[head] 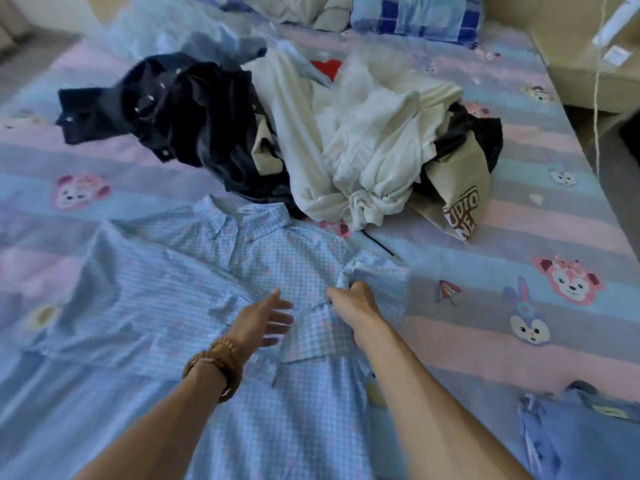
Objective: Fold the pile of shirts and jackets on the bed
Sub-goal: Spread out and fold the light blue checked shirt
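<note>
**On the bed: checked shirt laid out, right sleeve in hand**

Across the near half of the bed [485, 341] we find a light blue checked shirt [194, 306] spread front-up, collar toward the unfolded pile [311, 140], which sits just beyond it and holds a dark navy jacket [166, 109], cream garments and a tan printed piece. Our right hand [356, 299] grips the shirt's right sleeve near the armhole, fingers clamped on bunched cloth. Our left hand [266, 317] hovers over the shirt's middle with fingers apart and straight, holding nothing; a beaded bracelet [214, 362] sits on that wrist. A blue garment [581, 431] lies at the bed's near right corner.

We judge the sleeve fold to be under way, with most of the pile yet to be done.

Risks noted:
- The body panel is wrinkled around the grip; pulling the sleeve across without the left hand pressing down could drag the whole front askew.
- The left side lies rumpled, so creases may be folded in.
- The collar lies touching the pile; a tug could snag a neighbouring garment.
</note>
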A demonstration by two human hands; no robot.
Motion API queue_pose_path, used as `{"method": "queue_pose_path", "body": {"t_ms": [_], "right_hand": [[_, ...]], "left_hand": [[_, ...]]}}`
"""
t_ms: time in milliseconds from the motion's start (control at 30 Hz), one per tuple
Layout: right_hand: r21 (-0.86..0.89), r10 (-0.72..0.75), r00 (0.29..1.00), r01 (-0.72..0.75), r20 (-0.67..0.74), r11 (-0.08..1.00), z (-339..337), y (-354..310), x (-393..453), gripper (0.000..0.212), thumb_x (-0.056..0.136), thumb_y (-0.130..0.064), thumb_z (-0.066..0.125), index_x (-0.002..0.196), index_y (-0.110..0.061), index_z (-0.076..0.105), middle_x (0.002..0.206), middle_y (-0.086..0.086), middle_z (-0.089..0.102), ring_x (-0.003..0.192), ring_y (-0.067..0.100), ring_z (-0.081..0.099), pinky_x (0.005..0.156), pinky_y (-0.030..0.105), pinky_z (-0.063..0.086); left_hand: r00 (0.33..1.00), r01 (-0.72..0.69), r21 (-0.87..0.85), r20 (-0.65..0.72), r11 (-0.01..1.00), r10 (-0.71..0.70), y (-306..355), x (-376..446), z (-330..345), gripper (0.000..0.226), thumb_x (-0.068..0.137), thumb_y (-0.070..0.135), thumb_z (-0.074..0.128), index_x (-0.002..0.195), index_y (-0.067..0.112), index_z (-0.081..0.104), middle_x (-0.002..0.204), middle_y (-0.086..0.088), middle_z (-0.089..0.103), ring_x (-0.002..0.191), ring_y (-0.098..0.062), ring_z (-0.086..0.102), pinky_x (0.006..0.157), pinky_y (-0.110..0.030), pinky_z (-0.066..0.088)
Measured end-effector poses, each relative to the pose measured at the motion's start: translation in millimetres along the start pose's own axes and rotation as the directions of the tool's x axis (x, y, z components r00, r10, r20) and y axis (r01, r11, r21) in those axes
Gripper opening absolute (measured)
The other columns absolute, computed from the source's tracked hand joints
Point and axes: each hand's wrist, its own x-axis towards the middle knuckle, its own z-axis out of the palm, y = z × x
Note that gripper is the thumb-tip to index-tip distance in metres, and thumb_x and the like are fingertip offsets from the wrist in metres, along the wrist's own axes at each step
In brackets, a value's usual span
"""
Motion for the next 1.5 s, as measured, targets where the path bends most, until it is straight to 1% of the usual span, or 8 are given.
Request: {"method": "queue_pose_path", "body": {"t_ms": [133, 300, 500, 733, 933, 1133, 1367, 1500], "right_hand": [[0.116, 0.0, 0.993, -0.014, 0.117, 0.993, 94, -36, 2, 0.047, 0.086, -0.027, 0.056, 0.124, 0.0, 0.049, 0.101, 0.017, 0.058, 0.086, 0.028, 0.059, 0.069, 0.033, 0.041], [0.155, -0.14, 0.987, 0.127, 0.075, 0.98, 160, -48, 12, 0.028, 0.101, -0.029, 0.048, 0.089, -0.01, 0.065, 0.08, 0.009, 0.066, 0.071, 0.021, 0.062, 0.062, 0.034, 0.05], [-0.449, -0.314, 0.943, 0.328, 0.108, 0.831, 179, -31, 38, 0.016, 0.101, -0.025, 0.048, 0.108, -0.016, 0.059, 0.106, 0.002, 0.062, 0.082, 0.017, 0.059, 0.066, 0.032, 0.047], [-0.646, -0.403, 0.91, 0.368, 0.102, 0.668, 193, -24, 49, 0.032, 0.102, -0.025, 0.047, 0.133, -0.018, 0.046, 0.135, 0.003, 0.044, 0.076, 0.013, 0.049, 0.077, 0.037, 0.052], [-0.734, -0.45, 0.885, 0.386, 0.123, 0.559, 152, -26, 63, 0.033, 0.101, -0.03, 0.049, 0.131, -0.017, 0.047, 0.134, 0.003, 0.043, 0.089, 0.017, 0.05, 0.085, 0.037, 0.046], [-0.84, -0.469, 0.867, 0.377, 0.171, 0.391, 50, -45, 106, 0.043, 0.096, -0.02, 0.046, 0.138, -0.022, 0.039, 0.144, 0.005, 0.039, 0.111, 0.031, 0.054, 0.086, 0.042, 0.044], [-0.863, -0.146, 0.966, 0.255, 0.211, 0.437, -22, -60, 158, 0.039, 0.09, -0.01, 0.048, 0.128, -0.01, 0.049, 0.119, 0.014, 0.064, 0.065, 0.026, 0.072, 0.052, 0.033, 0.053], [-0.904, -0.25, 0.939, 0.305, 0.235, 0.299, -34, -56, 177, 0.024, 0.082, -0.02, 0.061, 0.067, -0.013, 0.043, 0.064, 0.01, 0.055, 0.055, 0.028, 0.058, 0.05, 0.034, 0.044]], "left_hand": [[0.987, -0.15, -0.007, 0.051, 0.989, 0.15, -7, -22, -63, 0.076, 0.046, 0.055, 0.084, 0.115, 0.03, 0.064, 0.114, 0.002, 0.064, 0.103, -0.012, 0.062, 0.084, -0.039, 0.055], [0.904, -0.131, -0.04, -0.415, 0.991, 0.103, -29, -7, -135, 0.022, 0.085, -0.002, 0.064, 0.101, 0.012, 0.06, 0.084, -0.013, 0.063, 0.062, -0.019, 0.06, 0.046, -0.029, 0.053], [0.866, -0.01, -0.51, -0.435, 0.86, -0.248, -54, 8, -195, 0.042, 0.086, 0.052, 0.063, 0.11, 0.017, 0.061, 0.113, -0.005, 0.06, 0.101, -0.029, 0.061, 0.067, -0.042, 0.059], [0.769, -0.06, -0.101, -0.638, 0.993, -0.018, -75, 28, -204, 0.022, 0.088, 0.017, 0.068, 0.108, 0.013, 0.059, 0.085, -0.004, 0.065, 0.067, -0.023, 0.064, 0.064, -0.044, 0.059], [0.657, 0.325, 0.431, -0.744, 0.842, 0.127, -79, 42, -198, 0.066, 0.084, 0.028, 0.063, 0.142, 0.015, 0.032, 0.138, -0.014, 0.04, 0.122, -0.034, 0.043, 0.094, -0.047, 0.045], [0.735, -0.259, 0.861, -0.118, 0.437, 0.668, -78, 43, -67, 0.057, 0.08, 0.053, 0.052, 0.118, 0.012, 0.061, 0.121, -0.011, 0.06, 0.113, -0.037, 0.057, 0.091, -0.049, 0.048], [0.875, -0.365, 0.906, 0.255, 0.215, 0.411, -89, 50, 79, 0.097, 0.08, 0.029, 0.065, 0.152, 0.031, 0.0, 0.161, -0.006, -0.005, 0.145, -0.031, -0.019, 0.109, -0.058, -0.02], [0.869, -0.358, 0.923, 0.272, 0.145, 0.412, -101, 55, 101, 0.096, 0.052, 0.026, 0.079, 0.141, 0.026, 0.041, 0.148, -0.013, 0.042, 0.138, -0.042, 0.029, 0.1, -0.068, 0.034]]}}
